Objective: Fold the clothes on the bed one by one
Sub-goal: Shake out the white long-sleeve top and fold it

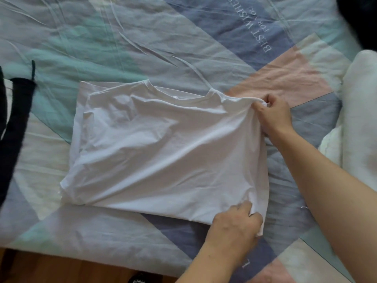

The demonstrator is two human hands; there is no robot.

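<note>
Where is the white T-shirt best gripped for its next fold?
Probably along the white T-shirt's right edge, at both corners, from the right. The right hand pinches the corner by the collar and the left hand the hem corner; that edge lifts free.

Both bare forearms reach in from the near edge toward the right side of the white T-shirt (163, 144). The right hand (273, 115) pinches the shirt's far right corner by the collar, fingers curled. The left hand (236, 223), knuckles up, grips the near right corner, thumb tucked into the fabric.
</note>
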